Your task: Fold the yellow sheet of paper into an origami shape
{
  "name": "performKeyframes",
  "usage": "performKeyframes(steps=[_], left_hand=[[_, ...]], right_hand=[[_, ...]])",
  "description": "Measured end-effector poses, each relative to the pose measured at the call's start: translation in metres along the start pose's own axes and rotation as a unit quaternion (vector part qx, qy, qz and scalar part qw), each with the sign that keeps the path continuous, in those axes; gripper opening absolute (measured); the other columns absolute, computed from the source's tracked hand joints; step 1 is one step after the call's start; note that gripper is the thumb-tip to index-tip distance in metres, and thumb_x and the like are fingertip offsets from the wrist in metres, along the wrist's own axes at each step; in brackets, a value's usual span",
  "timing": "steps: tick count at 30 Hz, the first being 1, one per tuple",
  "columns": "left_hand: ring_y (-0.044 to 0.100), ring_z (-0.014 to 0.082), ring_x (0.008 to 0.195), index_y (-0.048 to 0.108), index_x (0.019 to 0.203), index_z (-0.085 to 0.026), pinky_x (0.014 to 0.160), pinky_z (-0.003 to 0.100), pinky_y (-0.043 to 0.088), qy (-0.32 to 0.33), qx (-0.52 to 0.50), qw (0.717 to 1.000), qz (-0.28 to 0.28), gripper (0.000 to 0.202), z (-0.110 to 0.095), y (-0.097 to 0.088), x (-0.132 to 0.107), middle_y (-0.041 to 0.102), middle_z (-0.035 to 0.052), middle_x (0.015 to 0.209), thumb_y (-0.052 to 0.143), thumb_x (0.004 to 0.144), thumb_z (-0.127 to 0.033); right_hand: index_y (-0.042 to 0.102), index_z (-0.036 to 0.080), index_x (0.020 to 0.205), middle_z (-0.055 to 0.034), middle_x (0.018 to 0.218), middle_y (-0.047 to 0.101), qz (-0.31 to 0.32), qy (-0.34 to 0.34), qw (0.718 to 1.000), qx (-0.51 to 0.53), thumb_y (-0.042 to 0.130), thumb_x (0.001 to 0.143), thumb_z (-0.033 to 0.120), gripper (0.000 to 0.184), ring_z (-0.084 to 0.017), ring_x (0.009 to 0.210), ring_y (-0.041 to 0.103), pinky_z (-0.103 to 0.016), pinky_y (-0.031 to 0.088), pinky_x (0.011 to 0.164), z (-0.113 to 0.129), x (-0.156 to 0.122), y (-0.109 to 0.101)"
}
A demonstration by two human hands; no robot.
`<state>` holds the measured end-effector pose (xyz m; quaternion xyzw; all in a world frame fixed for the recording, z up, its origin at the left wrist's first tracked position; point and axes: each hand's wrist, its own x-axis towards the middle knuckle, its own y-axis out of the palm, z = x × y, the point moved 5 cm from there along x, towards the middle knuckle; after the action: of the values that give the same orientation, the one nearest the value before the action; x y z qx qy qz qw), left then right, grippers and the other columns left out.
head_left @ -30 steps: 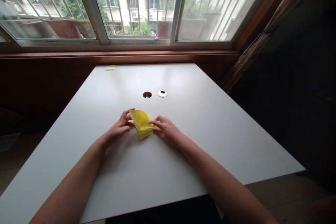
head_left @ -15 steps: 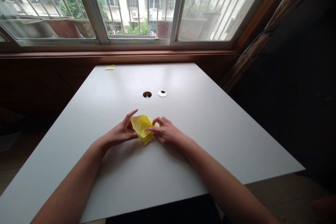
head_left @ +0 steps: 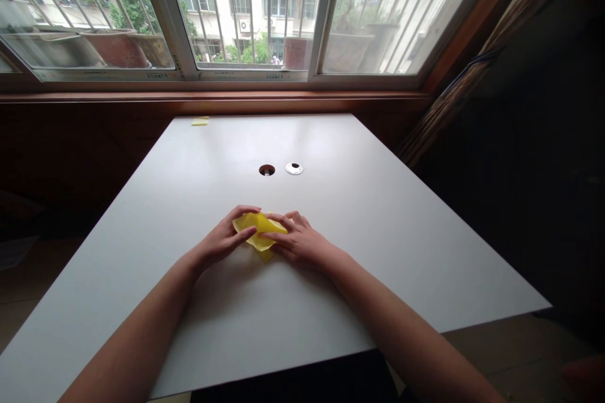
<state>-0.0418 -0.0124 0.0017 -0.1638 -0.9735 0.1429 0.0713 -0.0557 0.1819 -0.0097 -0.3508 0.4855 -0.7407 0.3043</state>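
Note:
A creased sheet of yellow paper (head_left: pixel 259 240), partly folded, is held between my two hands just over the middle of the white table (head_left: pixel 359 233). From the left, my left hand (head_left: pixel 232 233) grips it, thumb on the near face and fingers curled over the far edge. On the other side my right hand (head_left: pixel 297 236) pinches the paper's right part, with thumb and index finger on it. The fingers cover some of the folds, so the paper's full shape is hidden.
Beyond the hands, the tabletop has a round cable hole (head_left: pixel 267 170) with a round silver cover (head_left: pixel 293 169) beside it. A small yellow strip (head_left: pixel 200 121) lies at the far left edge. A barred window (head_left: pixel 250 12) stands behind the table, and a curtain (head_left: pixel 454 91) hangs at right.
My left hand has closed onto the paper's left side, its fingers coming down over the far edge. The paper's opening looks flatter and wider. My right hand has shifted its fingers slightly.

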Motion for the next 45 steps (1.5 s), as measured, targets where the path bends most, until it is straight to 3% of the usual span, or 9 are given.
performKeyframes(steps=[4, 11, 16, 19, 27, 33, 37, 42, 45], left_hand=[[0.059, 0.0271, 0.114, 0.056, 0.121, -0.022, 0.094, 0.039, 0.051, -0.009, 0.037, 0.998, -0.053, 0.039, 0.000, -0.005, 0.002, 0.060, 0.0093, 0.126, 0.062, 0.086, -0.039], [0.065, 0.0251, 0.104, 0.047, 0.136, -0.027, 0.086, 0.039, 0.054, -0.065, 0.051, 0.994, -0.075, 0.054, 0.007, -0.017, 0.003, 0.065, 0.0076, 0.120, 0.058, 0.083, -0.027], [0.064, 0.0254, 0.104, 0.064, 0.117, -0.026, 0.089, 0.038, 0.053, -0.047, 0.164, 0.983, -0.064, 0.037, 0.001, -0.032, 0.004, 0.067, 0.0059, 0.119, 0.060, 0.081, -0.031], [0.065, 0.0251, 0.096, 0.068, 0.112, -0.028, 0.087, 0.037, 0.051, -0.025, 0.274, 0.960, -0.043, 0.034, -0.006, -0.031, 0.008, 0.070, 0.0044, 0.112, 0.062, 0.079, -0.036], [0.060, 0.0213, 0.070, 0.072, 0.075, -0.028, 0.057, 0.026, 0.037, -0.061, 0.415, 0.906, -0.059, 0.015, -0.008, -0.026, 0.021, 0.071, 0.0018, 0.079, 0.061, 0.076, -0.037], [0.060, 0.0194, 0.072, 0.070, 0.074, -0.025, 0.060, 0.026, 0.039, -0.047, 0.387, 0.920, -0.030, 0.019, 0.001, -0.037, 0.009, 0.070, 0.0016, 0.079, 0.056, 0.080, -0.038], [0.061, 0.0184, 0.072, 0.071, 0.079, -0.023, 0.063, 0.026, 0.045, -0.060, 0.313, 0.948, -0.003, 0.022, 0.012, -0.044, -0.001, 0.068, 0.0018, 0.079, 0.056, 0.081, -0.039], [0.064, 0.0198, 0.085, 0.065, 0.118, -0.027, 0.074, 0.032, 0.055, -0.017, 0.229, 0.973, -0.014, 0.037, 0.016, -0.045, -0.009, 0.065, 0.0066, 0.109, 0.056, 0.085, -0.040], [0.060, 0.0237, 0.107, 0.067, 0.114, -0.027, 0.089, 0.038, 0.055, 0.041, 0.233, 0.971, 0.009, 0.030, 0.003, -0.042, -0.012, 0.055, 0.0092, 0.129, 0.053, 0.090, -0.038]], right_hand=[[0.048, 0.040, 0.140, 0.0004, 0.148, 0.044, -0.007, 0.001, 1.000, 0.006, 0.053, 0.096, 0.039, 0.044, -0.029, 0.120, 0.038, -0.051, 0.041, 0.103, -0.002, 0.001, 0.001], [0.056, 0.032, 0.132, -0.0019, 0.141, 0.053, -0.027, 0.000, 1.000, 0.002, 0.053, 0.096, 0.034, 0.036, -0.027, 0.117, 0.042, -0.047, 0.043, 0.100, -0.007, 0.002, 0.005], [0.056, 0.031, 0.132, -0.0033, 0.139, 0.056, -0.034, -0.008, 0.999, -0.005, 0.053, 0.097, 0.034, 0.036, -0.027, 0.117, 0.043, -0.046, 0.044, 0.099, -0.008, 0.001, 0.005], [0.056, 0.031, 0.133, -0.0028, 0.139, 0.056, -0.034, -0.015, 0.999, -0.007, 0.050, 0.098, 0.034, 0.036, -0.027, 0.116, 0.043, -0.046, 0.045, 0.098, -0.006, 0.000, 0.003], [0.059, 0.032, 0.129, -0.0024, 0.137, 0.058, -0.034, -0.020, 0.999, -0.011, 0.052, 0.097, 0.034, 0.033, -0.026, 0.114, 0.046, -0.044, 0.047, 0.095, -0.006, 0.000, 0.004], [0.053, 0.034, 0.136, -0.0004, 0.138, 0.058, -0.023, -0.024, 0.999, 0.005, 0.051, 0.098, 0.036, 0.038, -0.024, 0.111, 0.048, -0.042, 0.047, 0.096, -0.005, 0.000, 0.003], [0.057, 0.031, 0.131, -0.0017, 0.136, 0.060, -0.023, -0.020, 1.000, 0.009, 0.052, 0.098, 0.038, 0.034, -0.023, 0.111, 0.049, -0.042, 0.046, 0.095, -0.005, 0.000, 0.002], [0.060, 0.028, 0.124, -0.0029, 0.132, 0.063, -0.028, -0.012, 0.999, 0.023, 0.052, 0.098, 0.040, 0.030, -0.023, 0.110, 0.049, -0.040, 0.046, 0.093, -0.005, 0.000, 0.000], [0.059, 0.030, 0.124, -0.0010, 0.133, 0.063, -0.030, -0.012, 0.999, 0.027, 0.050, 0.099, 0.039, 0.028, -0.022, 0.109, 0.049, -0.040, 0.045, 0.094, -0.006, 0.000, 0.000]])
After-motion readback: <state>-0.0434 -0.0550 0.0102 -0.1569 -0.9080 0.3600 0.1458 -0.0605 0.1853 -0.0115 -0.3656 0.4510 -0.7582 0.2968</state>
